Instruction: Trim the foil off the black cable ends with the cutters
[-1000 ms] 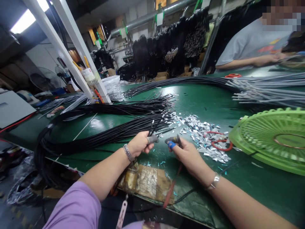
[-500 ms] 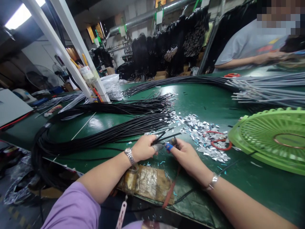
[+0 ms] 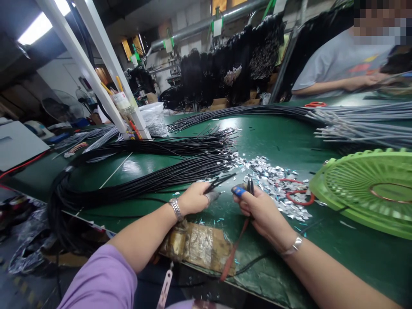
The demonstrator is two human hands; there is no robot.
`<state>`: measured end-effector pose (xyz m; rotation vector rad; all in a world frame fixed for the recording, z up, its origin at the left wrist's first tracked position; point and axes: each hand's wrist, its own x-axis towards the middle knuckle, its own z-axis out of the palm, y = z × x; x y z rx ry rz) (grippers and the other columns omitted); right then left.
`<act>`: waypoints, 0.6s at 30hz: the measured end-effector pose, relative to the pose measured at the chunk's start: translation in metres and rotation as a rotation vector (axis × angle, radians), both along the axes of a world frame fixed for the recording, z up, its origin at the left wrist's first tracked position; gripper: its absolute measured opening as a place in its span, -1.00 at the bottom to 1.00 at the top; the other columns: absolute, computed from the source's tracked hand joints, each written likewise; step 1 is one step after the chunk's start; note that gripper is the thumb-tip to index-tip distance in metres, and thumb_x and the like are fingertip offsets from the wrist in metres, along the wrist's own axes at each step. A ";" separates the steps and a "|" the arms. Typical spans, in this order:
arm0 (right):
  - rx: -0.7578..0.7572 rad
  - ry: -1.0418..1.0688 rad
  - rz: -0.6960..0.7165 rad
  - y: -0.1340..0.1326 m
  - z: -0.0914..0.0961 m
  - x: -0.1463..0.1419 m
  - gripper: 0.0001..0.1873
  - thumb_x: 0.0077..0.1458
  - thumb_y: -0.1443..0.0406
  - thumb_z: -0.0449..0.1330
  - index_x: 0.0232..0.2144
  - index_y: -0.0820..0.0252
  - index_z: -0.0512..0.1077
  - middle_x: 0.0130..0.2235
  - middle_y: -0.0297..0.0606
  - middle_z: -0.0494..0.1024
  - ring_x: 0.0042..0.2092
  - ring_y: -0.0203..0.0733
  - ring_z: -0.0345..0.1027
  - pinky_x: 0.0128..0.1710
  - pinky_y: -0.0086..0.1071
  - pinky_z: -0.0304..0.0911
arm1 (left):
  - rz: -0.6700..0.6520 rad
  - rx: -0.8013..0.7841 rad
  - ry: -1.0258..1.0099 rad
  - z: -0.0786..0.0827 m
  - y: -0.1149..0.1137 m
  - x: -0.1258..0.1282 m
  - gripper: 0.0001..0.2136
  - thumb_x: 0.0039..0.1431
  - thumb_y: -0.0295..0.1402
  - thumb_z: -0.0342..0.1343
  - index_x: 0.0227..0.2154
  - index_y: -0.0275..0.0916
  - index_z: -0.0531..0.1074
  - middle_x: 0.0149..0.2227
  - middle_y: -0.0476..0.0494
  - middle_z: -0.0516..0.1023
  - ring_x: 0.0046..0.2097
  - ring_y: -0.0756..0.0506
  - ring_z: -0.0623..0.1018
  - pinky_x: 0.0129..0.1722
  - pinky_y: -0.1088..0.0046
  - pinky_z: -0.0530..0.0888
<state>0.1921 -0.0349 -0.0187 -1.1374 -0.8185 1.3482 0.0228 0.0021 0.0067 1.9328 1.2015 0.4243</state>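
Note:
My left hand [image 3: 195,198] is closed around a few black cables [image 3: 222,181], whose cut ends point up and to the right. A grey cover wraps its thumb, and a metal watch is on the wrist. A short way to the right, my right hand [image 3: 260,207], with blue tape on one digit, grips dark tweezers [image 3: 250,184] with the two tips pointing up. Below it a red strap [image 3: 236,251] runs down to the table edge. Behind my left hand lies a thick bundle of black cables [image 3: 167,174], its ends by a scatter of silver foil scraps [image 3: 268,176].
Red-handled scissors [image 3: 299,197] lie among the scraps beside a green fan cover [image 3: 363,189]. A taped cardboard piece [image 3: 202,244] sits at the front edge. Grey cables [image 3: 350,122] lie at the back right, near a person in grey [image 3: 331,64]. White posts [image 3: 99,64] rise on the left.
My right hand has drawn away to the right from the cable ends, carrying the tweezers, whose tips now point up. My left hand keeps the cables in nearly the same place.

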 end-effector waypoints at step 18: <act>0.017 -0.220 0.098 -0.006 -0.006 -0.009 -0.54 -0.31 -0.01 0.37 -0.52 0.18 0.33 -0.67 -0.53 0.12 -0.62 -0.44 -0.13 -0.69 -0.50 -0.20 | 0.052 0.026 -0.087 -0.003 -0.003 0.003 -0.86 0.08 -0.37 0.09 -0.52 -0.26 0.25 -0.64 0.07 0.33 -0.65 0.09 0.28 -0.64 0.59 0.15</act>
